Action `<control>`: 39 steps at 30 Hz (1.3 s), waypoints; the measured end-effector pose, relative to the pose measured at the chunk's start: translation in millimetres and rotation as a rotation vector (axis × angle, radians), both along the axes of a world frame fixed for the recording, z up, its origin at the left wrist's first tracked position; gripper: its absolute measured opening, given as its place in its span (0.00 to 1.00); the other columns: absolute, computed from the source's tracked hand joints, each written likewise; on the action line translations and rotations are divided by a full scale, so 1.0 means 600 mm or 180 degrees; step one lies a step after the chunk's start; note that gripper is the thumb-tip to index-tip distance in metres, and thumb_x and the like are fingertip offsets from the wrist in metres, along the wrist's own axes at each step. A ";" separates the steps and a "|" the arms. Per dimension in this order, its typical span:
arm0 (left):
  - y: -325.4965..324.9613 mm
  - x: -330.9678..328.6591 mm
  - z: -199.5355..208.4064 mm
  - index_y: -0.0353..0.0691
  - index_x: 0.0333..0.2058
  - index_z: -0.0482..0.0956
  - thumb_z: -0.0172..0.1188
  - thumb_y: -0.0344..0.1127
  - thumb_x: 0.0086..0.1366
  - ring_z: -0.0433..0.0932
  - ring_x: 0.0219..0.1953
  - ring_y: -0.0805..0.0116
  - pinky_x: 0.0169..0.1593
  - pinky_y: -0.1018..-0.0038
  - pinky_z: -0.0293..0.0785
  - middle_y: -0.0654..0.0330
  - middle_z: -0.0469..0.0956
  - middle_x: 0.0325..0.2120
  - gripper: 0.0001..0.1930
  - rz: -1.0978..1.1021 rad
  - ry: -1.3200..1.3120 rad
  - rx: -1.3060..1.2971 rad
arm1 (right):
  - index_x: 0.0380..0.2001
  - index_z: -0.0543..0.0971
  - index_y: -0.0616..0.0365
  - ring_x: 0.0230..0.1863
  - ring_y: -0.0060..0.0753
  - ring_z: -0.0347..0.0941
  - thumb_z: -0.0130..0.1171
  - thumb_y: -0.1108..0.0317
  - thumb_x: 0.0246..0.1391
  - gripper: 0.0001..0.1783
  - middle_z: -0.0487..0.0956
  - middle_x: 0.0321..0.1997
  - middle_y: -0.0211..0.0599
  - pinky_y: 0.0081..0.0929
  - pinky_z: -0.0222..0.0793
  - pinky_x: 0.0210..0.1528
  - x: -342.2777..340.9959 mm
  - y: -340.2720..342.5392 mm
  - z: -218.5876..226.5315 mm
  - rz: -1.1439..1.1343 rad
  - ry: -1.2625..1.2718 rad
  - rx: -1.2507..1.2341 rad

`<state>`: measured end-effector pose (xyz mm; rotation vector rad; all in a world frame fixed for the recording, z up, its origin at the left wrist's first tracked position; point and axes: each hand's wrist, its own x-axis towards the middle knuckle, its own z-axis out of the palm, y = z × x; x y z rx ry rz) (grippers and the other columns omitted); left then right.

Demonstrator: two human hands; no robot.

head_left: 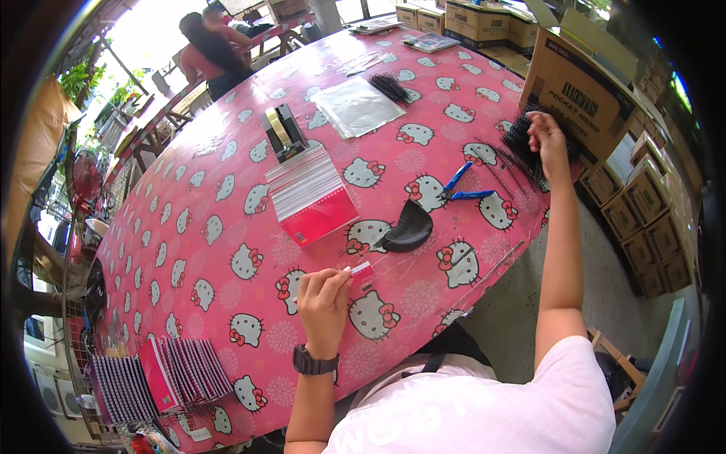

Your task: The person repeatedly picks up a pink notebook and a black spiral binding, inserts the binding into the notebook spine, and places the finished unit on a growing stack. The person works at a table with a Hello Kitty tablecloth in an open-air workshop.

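My left hand (324, 303) is closed around a small red-covered notepad (361, 275), low over the near part of the table. At the right edge of the table, my right hand (547, 142) is raised with curled fingers beside a heap of black spiral binding coils (519, 138). Whether a coil is pinched in it is too small to tell. Blue-handled pliers (458, 187) lie between the hands, next to a black curved, scoop-shaped object (411, 228). Beyond my left hand sits a block of stacked red-covered pads (311, 198).
A tape dispenser (283, 133), clear plastic sheets (358, 106) and another coil bunch (389, 88) lie farther back. Rows of spiral-bound notebooks (162, 378) stand at near left. A cardboard box (578, 94) rises behind the coil heap. Another person (215, 53) is at far left.
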<state>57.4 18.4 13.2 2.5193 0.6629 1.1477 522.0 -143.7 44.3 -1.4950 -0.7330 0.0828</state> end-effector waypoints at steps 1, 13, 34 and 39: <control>0.001 -0.003 -0.001 0.41 0.37 0.83 0.64 0.25 0.53 0.73 0.33 0.63 0.36 0.69 0.71 0.61 0.78 0.30 0.11 0.0020 0.0015 -0.0023 | 0.42 0.77 0.57 0.25 0.13 0.64 0.49 0.54 0.65 0.18 0.73 0.30 0.23 0.14 0.63 0.29 -0.040 0.013 -0.004 0.0410 -0.0150 -0.0145; 0.001 -0.001 0.002 0.44 0.36 0.84 0.66 0.28 0.52 0.73 0.32 0.64 0.35 0.69 0.72 0.63 0.77 0.28 0.11 -0.0243 0.0118 -0.0202 | 0.40 0.79 0.59 0.36 0.32 0.75 0.58 0.77 0.52 0.11 0.76 0.38 0.38 0.26 0.71 0.40 -0.430 0.111 -0.040 0.2584 -0.0796 -0.0921; -0.009 0.008 0.030 0.43 0.40 0.81 0.66 0.30 0.54 0.74 0.36 0.61 0.41 0.67 0.71 0.62 0.77 0.31 0.13 -0.0129 0.0145 -0.0289 | 0.50 0.74 0.60 0.31 0.24 0.75 0.55 0.67 0.60 0.16 0.79 0.28 0.35 0.24 0.71 0.35 -0.434 0.113 -0.031 0.2883 -0.0683 -0.1049; -0.017 0.019 0.015 0.41 0.38 0.78 0.66 0.37 0.54 0.74 0.39 0.59 0.42 0.66 0.68 0.60 0.77 0.34 0.13 -0.0348 0.0620 -0.0344 | 0.54 0.72 0.58 0.35 0.31 0.76 0.61 0.64 0.56 0.23 0.79 0.40 0.41 0.26 0.72 0.37 -0.432 0.115 -0.037 0.3001 -0.0474 -0.1464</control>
